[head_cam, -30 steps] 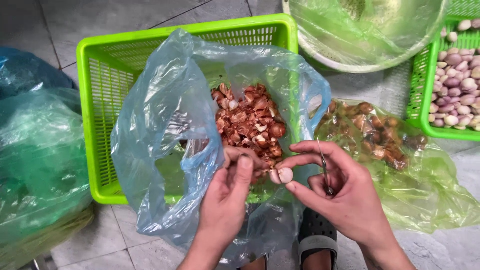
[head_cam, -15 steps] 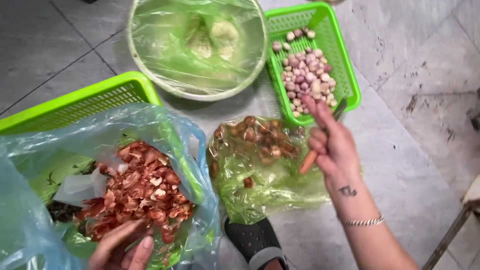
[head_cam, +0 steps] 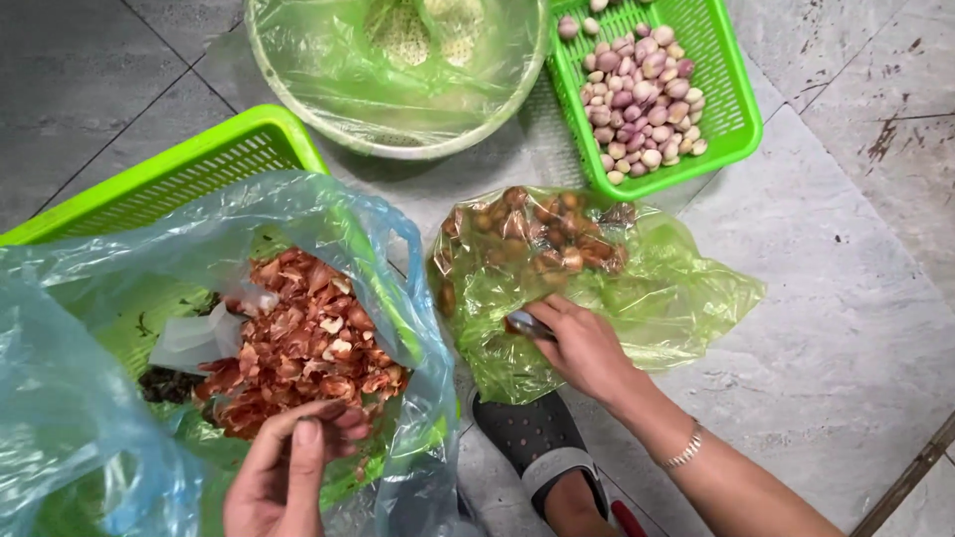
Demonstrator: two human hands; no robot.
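Far basket (head_cam: 738, 119) already holds many peeled shallots (head_cam: 642, 94); more unpeeled remain in the green bag (head_cam: 676, 298), where the right hand (head_cam: 582, 348) pinches a knife (head_cam: 527, 323). Left hand (head_cam: 288, 472), fingers together, drops skins (head_cam: 298, 348).

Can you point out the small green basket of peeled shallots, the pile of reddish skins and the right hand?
Small green plastic basket (head_cam: 738, 117), head view, right rim.
Reddish-brown skin pile (head_cam: 303, 348), head view, middle.
Right hand (head_cam: 582, 343), head view, back.

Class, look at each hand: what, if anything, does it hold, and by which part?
The right hand grips a small knife by its handle. The left hand rests on shallot peels; a hold cannot be told.
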